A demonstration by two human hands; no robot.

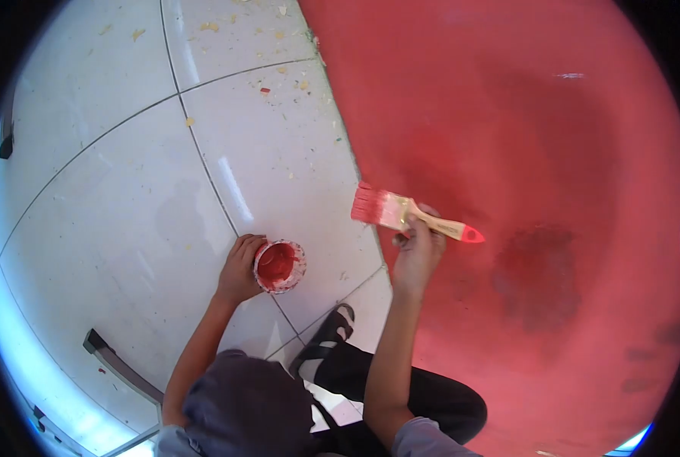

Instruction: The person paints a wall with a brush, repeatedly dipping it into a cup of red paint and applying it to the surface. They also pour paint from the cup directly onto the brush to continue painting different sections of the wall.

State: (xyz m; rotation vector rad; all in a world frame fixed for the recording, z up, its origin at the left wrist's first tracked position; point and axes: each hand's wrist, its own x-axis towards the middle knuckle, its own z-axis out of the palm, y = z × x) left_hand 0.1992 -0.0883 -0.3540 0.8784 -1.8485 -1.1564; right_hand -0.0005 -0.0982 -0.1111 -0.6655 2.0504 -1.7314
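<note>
**Brush in one hand, paint cup in the other, next to a red wall**

The person crouches on the white tiled floor, close to a red wall. The right hand holds a flat paintbrush. Its fingers are clenched around the wooden handle near the metal band. The brush lies almost level in front of the wall, with the red bristles pointing away from it, towards the floor side. I cannot tell if any part of the brush touches the wall.

The left hand grasps a small paint cup, with the fingers wrapped on its side. The cup is low over the tiles, or perhaps stands on them; this is not clear to me. It is red inside and smeared on the rim.

I think the brush is light, with a stiff handle and soft bristles. The bristles look wet, so the handle is the clean place to hold it, as the hand does now. The cup seems also light, and its painted rim is probably slippery. A grip around the wall of the cup looks safer than a grip at the rim.

On the wall there is a darker patch below the brush. A sandal shows between the two arms, and small crumbs lie on the tiles.
</note>
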